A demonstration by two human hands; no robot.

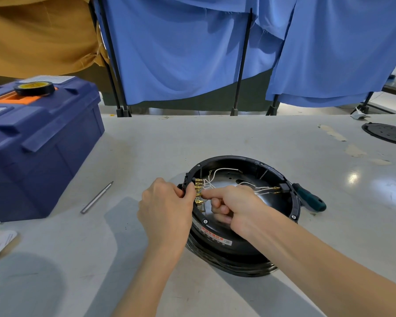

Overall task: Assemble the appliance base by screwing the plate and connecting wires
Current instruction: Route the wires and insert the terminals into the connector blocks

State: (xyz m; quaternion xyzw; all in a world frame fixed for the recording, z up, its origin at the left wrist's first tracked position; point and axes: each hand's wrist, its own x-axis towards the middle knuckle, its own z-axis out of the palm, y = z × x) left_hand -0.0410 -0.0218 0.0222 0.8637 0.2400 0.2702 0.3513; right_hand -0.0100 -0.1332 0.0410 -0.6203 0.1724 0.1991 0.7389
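Observation:
A round black appliance base (270, 170) lies open side up in the middle of the table, with white wires (217, 171) looping over its shiny inner plate (226, 179). A row of brass terminals (198, 187) sits on a black connector block at its left rim. My left hand (167, 207) grips that block from outside. My right hand (233, 207) reaches into the base and pinches a wire end at the terminals. More wires with brass ends (264, 190) run to a black block (284, 187) on the right rim.
A green-handled screwdriver (311, 199) lies against the base's right side. A metal bit (96, 199) lies to the left. A blue toolbox (39, 145) with a tape roll (34, 88) stands far left. A black round plate (389, 133) lies at far right; blue curtains hang behind.

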